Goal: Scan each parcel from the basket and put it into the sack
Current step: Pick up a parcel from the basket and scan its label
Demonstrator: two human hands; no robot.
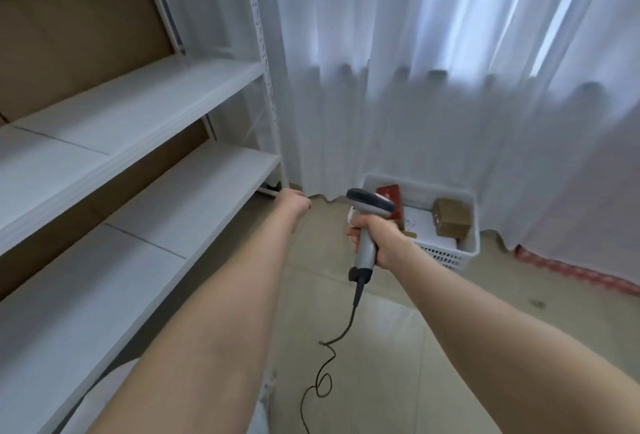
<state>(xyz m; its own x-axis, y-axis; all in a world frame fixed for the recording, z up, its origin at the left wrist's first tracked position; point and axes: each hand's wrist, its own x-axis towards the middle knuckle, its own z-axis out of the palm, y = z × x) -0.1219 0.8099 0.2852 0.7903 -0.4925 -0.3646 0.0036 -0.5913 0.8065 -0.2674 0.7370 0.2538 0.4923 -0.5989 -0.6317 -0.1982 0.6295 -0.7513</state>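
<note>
Bare forearms rise from the bottom edge toward the middle of the frame; the right hand is wrapped round the grey handle of a barcode scanner, its dark head tipped up and away, its black cable looping down to the tiled floor at lower centre; the left hand hangs just left of centre, back to the camera (fingers curl out of sight, so I cannot tell whether it holds anything); right of centre a white basket stands on the floor against the curtain, holding a red parcel, a brown box and a white packet; white shelves fill the left.
</note>
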